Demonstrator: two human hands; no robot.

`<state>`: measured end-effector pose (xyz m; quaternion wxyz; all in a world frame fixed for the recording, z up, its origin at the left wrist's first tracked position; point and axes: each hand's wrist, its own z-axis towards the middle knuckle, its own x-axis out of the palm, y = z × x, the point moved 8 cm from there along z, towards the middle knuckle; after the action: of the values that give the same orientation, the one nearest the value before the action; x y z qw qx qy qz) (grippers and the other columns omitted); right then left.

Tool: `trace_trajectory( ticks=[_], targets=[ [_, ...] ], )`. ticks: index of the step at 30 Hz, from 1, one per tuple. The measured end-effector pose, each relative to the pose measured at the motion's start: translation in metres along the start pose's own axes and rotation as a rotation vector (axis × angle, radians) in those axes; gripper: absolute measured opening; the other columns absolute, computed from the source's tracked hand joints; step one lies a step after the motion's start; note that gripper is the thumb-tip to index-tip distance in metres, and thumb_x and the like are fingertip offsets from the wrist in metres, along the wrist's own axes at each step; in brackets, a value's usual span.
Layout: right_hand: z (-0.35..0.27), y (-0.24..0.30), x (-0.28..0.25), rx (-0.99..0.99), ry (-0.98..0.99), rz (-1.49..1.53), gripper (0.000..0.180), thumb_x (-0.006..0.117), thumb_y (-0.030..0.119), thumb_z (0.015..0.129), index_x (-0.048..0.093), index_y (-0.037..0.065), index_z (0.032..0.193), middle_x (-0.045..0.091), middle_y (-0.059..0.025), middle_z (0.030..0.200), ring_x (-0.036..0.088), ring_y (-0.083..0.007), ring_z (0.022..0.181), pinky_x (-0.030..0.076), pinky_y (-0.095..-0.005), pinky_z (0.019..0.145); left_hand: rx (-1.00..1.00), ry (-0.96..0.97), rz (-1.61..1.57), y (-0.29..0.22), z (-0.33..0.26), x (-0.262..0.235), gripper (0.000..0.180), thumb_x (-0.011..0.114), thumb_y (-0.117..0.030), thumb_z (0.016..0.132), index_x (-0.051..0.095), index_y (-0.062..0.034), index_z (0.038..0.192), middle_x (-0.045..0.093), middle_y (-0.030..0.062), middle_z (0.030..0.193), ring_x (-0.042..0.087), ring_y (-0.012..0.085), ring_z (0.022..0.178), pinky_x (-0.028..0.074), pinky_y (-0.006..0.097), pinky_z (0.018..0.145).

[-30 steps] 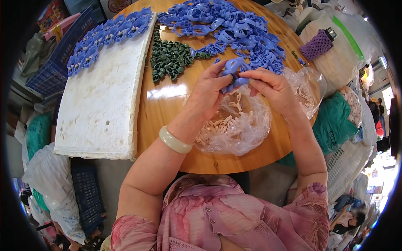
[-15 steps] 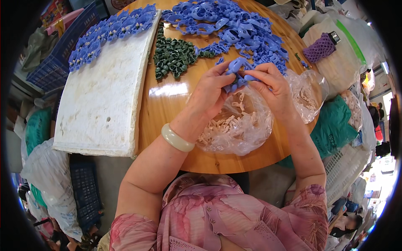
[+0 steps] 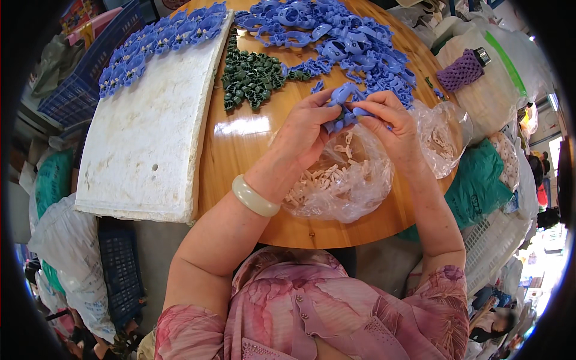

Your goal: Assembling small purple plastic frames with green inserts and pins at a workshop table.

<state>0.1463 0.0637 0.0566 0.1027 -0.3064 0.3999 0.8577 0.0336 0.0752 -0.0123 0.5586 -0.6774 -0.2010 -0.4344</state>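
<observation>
Above the wooden table (image 3: 246, 159) my two hands meet over a blue plastic part (image 3: 344, 93). My left hand (image 3: 308, 127) is closed around its left side, the thumb lying across it. With thumb and fingertips, my right hand (image 3: 393, 120) pinches a small blue piece (image 3: 362, 112) against the part's right side. A bit of dark green shows between the fingers. Under my hands lies a clear plastic bag (image 3: 360, 195) of small cream-coloured pieces (image 3: 327, 183). Beyond are a heap of dark green pieces (image 3: 249, 78) and a large pile of blue plastic parts (image 3: 354, 45).
A white foam board (image 3: 144, 144) covers the table's left side, rows of blue assembled parts (image 3: 162, 41) along its far edge. A second clear bag (image 3: 441, 138) sits at the right. Purple knit-covered bottle (image 3: 461, 77), sacks and blue crates (image 3: 120, 270) surround the table.
Almost nothing differs. Both hands keep their grip on the blue part, with only a very slight shift of the fingers and of the whole view.
</observation>
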Motion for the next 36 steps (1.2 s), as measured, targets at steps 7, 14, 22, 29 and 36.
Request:
trace_trajectory(
  ticks=[7,14,22,29,36],
  targets=[
    [0.002,0.0004,-0.0006,-0.074,0.056,-0.08,0.024,0.065,0.001,0.077,0.065,0.005,0.101,0.051,-0.0043,0.092,0.052,-0.0158,0.085,0.043,-0.0247,0.072,-0.022,0.027,0.045,0.0014,0.0003,0.0005,0.036,0.043,0.001,0.087,0.04,0.0058,0.123,0.055,0.0145,0.11,0.059,0.0212,0.096,0.049,0.037,0.09],
    [0.0036,0.0033,0.0006,-0.102,0.105,-0.12,0.028,0.065,-0.001,0.075,0.065,0.006,0.102,0.05,-0.0049,0.093,0.054,-0.0166,0.085,0.044,-0.0251,0.072,-0.028,0.029,0.071,0.0025,-0.0001,0.0006,0.037,0.042,0.001,0.087,0.04,0.007,0.124,0.053,0.0149,0.114,0.058,0.0214,0.099,0.049,0.037,0.09],
    [0.0001,-0.0003,0.0041,-0.203,0.078,-0.171,0.035,0.064,-0.007,0.073,0.065,0.007,0.104,0.052,-0.0064,0.095,0.056,-0.0184,0.084,0.05,-0.0253,0.069,-0.046,0.019,0.095,0.005,0.0002,-0.0009,0.036,0.042,0.001,0.087,0.042,0.0069,0.123,0.054,0.0149,0.113,0.058,0.0215,0.099,0.049,0.037,0.09],
    [0.0008,0.0018,0.0036,-0.16,0.083,-0.155,0.036,0.065,-0.007,0.072,0.064,0.007,0.106,0.054,-0.0066,0.096,0.056,-0.0188,0.087,0.048,-0.0263,0.072,-0.046,-0.002,0.077,0.0044,-0.0009,-0.0026,0.034,0.041,0.001,0.088,0.043,0.0071,0.121,0.055,0.0154,0.111,0.059,0.0214,0.096,0.05,0.036,0.086],
    [0.0038,0.002,-0.0008,-0.2,0.118,-0.163,0.032,0.066,-0.004,0.068,0.067,0.008,0.098,0.057,-0.0055,0.094,0.056,-0.0214,0.088,0.047,-0.0286,0.076,-0.051,-0.017,0.06,0.0053,-0.0019,-0.0011,0.029,0.043,0.001,0.086,0.047,0.0089,0.113,0.059,0.013,0.099,0.061,0.0185,0.086,0.052,0.029,0.072]
  ],
)
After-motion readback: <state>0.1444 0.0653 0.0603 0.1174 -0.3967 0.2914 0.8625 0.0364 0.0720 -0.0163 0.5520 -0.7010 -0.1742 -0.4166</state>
